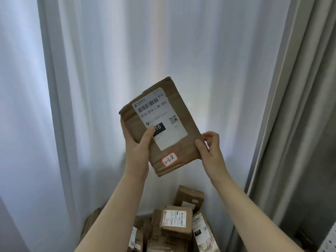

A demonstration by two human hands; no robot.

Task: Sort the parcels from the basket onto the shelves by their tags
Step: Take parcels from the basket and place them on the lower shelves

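Both forearms reach upward. The left hand grips the left edge of the parcel, thumb on its front. The right hand pinches the right edge.

The flat brown cardboard parcel bears a white shipping label reading "010-010-L30-551"; its red-bordered white tag reads "3-2-8".

Two hands hold up a flat brown parcel in front of a pale curtain. The left hand grips its left edge, thumb on the white label. The right hand pinches the right edge. A small red-edged tag reads 3-2-8. More parcels lie piled below.
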